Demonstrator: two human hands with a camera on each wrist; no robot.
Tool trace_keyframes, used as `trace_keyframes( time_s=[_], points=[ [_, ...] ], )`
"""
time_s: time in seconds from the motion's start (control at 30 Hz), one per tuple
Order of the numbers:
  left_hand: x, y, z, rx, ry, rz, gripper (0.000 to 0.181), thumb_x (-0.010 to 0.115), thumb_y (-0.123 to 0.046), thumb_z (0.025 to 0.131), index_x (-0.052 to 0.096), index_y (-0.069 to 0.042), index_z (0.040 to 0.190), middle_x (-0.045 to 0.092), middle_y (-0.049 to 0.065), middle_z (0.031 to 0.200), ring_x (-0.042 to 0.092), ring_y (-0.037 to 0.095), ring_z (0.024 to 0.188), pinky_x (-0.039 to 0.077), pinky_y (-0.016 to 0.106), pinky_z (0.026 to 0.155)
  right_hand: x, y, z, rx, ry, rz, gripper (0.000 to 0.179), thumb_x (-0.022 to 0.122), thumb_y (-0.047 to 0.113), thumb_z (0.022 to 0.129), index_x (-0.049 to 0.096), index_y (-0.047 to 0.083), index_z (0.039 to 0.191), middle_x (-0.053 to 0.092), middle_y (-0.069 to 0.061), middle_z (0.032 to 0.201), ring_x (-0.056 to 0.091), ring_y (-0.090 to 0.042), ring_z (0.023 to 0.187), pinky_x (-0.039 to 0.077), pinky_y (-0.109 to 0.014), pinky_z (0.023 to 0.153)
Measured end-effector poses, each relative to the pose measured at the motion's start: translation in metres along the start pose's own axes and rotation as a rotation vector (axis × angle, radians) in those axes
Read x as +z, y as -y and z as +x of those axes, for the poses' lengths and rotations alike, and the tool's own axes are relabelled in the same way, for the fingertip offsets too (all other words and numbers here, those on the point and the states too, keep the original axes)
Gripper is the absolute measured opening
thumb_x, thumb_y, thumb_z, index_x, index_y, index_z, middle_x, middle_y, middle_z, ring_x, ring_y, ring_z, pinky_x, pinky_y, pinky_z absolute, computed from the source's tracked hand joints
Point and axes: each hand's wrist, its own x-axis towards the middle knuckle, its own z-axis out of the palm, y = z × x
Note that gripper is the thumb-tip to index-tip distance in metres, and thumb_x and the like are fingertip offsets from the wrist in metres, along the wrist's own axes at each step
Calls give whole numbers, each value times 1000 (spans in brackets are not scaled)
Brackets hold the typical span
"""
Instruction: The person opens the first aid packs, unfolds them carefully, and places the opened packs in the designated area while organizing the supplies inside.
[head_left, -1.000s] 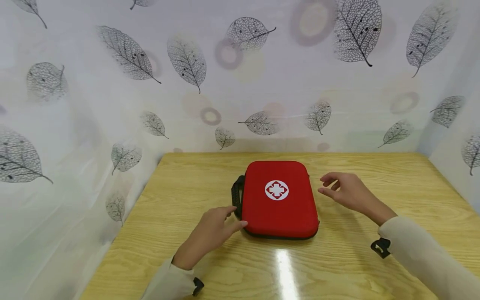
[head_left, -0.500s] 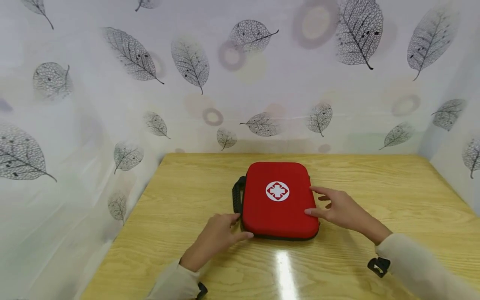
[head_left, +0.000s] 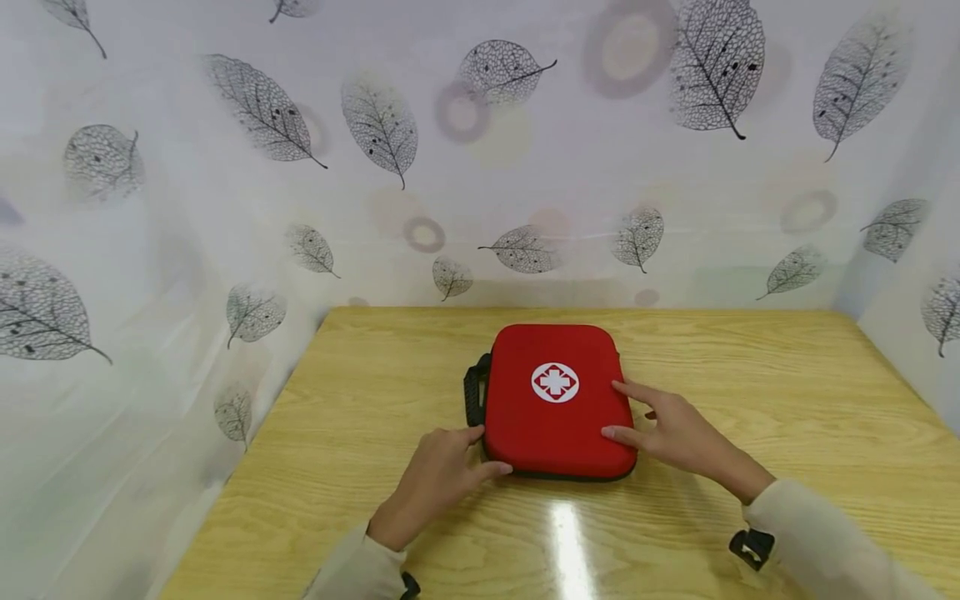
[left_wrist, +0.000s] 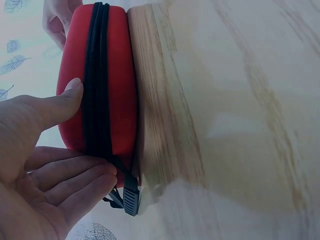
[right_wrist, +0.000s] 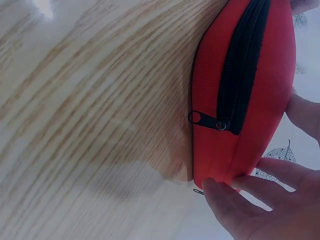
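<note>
A red first-aid case [head_left: 558, 433], closed, lies flat on the table, its white cross emblem [head_left: 555, 382] facing up. My left hand [head_left: 438, 475] pinches its near left corner, thumb against the front by the black zip [left_wrist: 96, 80] and fingers at the side. Beside those fingertips hangs the black carry handle [left_wrist: 131, 197]. On the right, my right hand [head_left: 675, 429] touches the case with straight fingers. Its thumb and forefinger lie on the lid and other fingers reach down the side. A black zip pull [right_wrist: 207, 121] shows in the right wrist view.
The wooden table [head_left: 360, 375] extends around the case. A pale curtain [head_left: 525, 183] printed with leaves stands behind it and along both sides. Black wrist straps [head_left: 752, 548] stick out beneath the sleeves.
My right hand has come in from beside the case to touch its lid and right side. My left hand has shifted slightly rightward against the near left corner. The case stays put.
</note>
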Motion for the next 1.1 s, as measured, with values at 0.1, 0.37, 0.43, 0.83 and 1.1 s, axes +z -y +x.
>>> trace_keyframes(
  time_s=[0.1, 0.37, 0.43, 0.83, 1.1],
  points=[
    [-1, -2, 1, 11, -19, 4, 49, 85, -42, 80, 76, 0, 106, 28, -14, 56, 19, 1, 54, 16, 19, 48, -1, 1, 0, 16, 4, 9, 79, 81, 40, 86, 51, -4, 145, 50, -29, 146, 65, -46, 106, 56, -53, 87],
    [-8, -12, 2, 43, -100, -11, 60, 85, -43, 80, 74, 3, 118, 45, -10, 53, 19, -1, 53, 17, 17, 47, -4, -2, -3, 24, 1, 29, 79, 80, 41, 88, 50, -4, 145, 50, -29, 146, 65, -49, 106, 56, -54, 87],
    [-10, -14, 3, 52, -116, -22, 61, 86, -42, 79, 73, 3, 118, 47, -9, 53, 18, -2, 53, 17, 17, 47, -5, -2, -4, 26, 7, 37, 79, 80, 40, 88, 50, -4, 146, 49, -29, 147, 63, -49, 110, 56, -54, 88],
    [-21, -28, 11, 125, -234, -42, 64, 87, -44, 77, 73, 0, 122, 46, -12, 49, 7, -4, 53, 12, 14, 46, -15, -7, -7, 18, 32, 81, 75, 80, 34, 88, 50, -7, 144, 51, -29, 145, 54, -51, 122, 55, -53, 89],
    [-28, -40, 18, 170, -300, -94, 63, 88, -41, 77, 72, -1, 124, 36, -16, 49, 10, -5, 51, 14, 13, 47, -26, -5, -9, -19, 44, 66, 71, 80, 33, 88, 54, -8, 139, 55, -27, 140, 55, -50, 121, 55, -53, 89]
  ],
)
